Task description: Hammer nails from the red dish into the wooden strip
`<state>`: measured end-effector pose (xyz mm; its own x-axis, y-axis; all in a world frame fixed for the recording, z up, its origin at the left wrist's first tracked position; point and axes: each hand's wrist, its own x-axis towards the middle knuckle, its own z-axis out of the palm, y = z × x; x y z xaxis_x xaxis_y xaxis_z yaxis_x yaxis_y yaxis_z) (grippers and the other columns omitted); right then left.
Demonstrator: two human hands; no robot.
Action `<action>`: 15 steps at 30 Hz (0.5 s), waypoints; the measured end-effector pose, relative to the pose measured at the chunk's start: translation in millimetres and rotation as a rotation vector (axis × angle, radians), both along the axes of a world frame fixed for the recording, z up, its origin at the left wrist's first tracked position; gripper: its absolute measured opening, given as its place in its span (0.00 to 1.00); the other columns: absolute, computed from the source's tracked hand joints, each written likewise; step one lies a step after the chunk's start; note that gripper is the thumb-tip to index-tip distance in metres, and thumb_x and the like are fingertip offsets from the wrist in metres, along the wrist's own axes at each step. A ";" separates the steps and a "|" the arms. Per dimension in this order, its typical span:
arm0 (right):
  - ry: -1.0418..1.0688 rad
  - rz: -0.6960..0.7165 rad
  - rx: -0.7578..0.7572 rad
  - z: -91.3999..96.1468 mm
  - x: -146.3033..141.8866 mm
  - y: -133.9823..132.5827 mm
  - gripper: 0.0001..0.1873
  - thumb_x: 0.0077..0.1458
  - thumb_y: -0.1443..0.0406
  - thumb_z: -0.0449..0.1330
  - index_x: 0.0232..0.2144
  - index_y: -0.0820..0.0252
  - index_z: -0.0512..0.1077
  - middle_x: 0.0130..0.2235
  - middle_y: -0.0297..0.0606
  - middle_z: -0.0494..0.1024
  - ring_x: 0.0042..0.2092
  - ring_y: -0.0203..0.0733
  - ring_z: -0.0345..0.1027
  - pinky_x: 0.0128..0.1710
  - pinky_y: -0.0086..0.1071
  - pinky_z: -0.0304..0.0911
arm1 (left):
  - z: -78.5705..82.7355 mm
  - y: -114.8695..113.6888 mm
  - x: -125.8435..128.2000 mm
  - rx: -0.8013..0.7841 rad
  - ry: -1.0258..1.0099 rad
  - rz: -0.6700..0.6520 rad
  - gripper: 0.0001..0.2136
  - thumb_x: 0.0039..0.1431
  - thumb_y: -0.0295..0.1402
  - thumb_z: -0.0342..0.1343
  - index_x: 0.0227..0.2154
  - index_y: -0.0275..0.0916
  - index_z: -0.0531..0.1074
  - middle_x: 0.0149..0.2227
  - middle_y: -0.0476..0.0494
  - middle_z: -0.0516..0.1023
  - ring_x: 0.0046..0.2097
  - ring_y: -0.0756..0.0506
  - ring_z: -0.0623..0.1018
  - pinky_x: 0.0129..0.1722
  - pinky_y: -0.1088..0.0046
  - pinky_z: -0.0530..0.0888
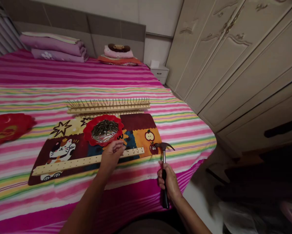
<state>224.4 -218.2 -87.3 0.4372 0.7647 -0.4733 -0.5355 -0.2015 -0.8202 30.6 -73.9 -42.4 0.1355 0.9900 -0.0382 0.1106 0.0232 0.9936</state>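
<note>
My right hand (170, 180) is wrapped round the black grip of a claw hammer (164, 157), held with its metal head up at the mat's right end. My left hand (112, 152) is closed in a pinch over a pale wooden strip (85, 162), with what looks like a thin nail at its fingertips, partly hidden. The strip has rows of small holes, and several nails (137, 150) stand in its right end. Just behind my left hand sits a red scalloped bowl (89, 131) heaped with loose nails (105, 130).
A patterned mat (138, 122) lies under the bowl and strip on a striped bed (180, 130). Behind it are wooden strips (109, 106) bristling with upright nails. A red dish (11, 125) lies left. Folded bedding (54, 47) is at the headboard; wardrobes (224, 58) stand right.
</note>
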 end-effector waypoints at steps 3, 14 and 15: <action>0.003 -0.001 -0.001 -0.3 0.1 -0.1 0.22 0.48 0.49 0.57 0.40 0.57 0.67 0.18 0.22 0.63 0.14 0.26 0.49 0.10 0.18 0.41 | -3.6 -0.5 -3.3 0.065 0.078 -0.019 0.15 0.46 0.41 0.56 0.37 0.39 0.73 0.28 0.50 0.75 0.28 0.51 0.72 0.29 0.75 0.70; 0.010 0.005 0.009 -0.4 0.0 0.5 0.23 0.48 0.48 0.58 0.40 0.57 0.66 0.17 0.21 0.62 0.13 0.24 0.47 0.10 0.17 0.41 | 3.4 4.2 -22.5 0.398 0.640 -0.120 0.09 0.51 0.35 0.50 0.31 0.42 0.75 0.35 0.47 0.79 0.39 0.46 0.76 0.41 0.71 0.70; 0.011 0.005 0.009 -0.7 0.0 0.6 0.23 0.48 0.48 0.58 0.40 0.57 0.66 0.17 0.21 0.62 0.13 0.24 0.47 0.10 0.17 0.40 | 5.3 4.9 -24.0 0.398 0.690 -0.145 0.09 0.51 0.33 0.50 0.30 0.42 0.75 0.34 0.47 0.78 0.39 0.46 0.75 0.41 0.71 0.70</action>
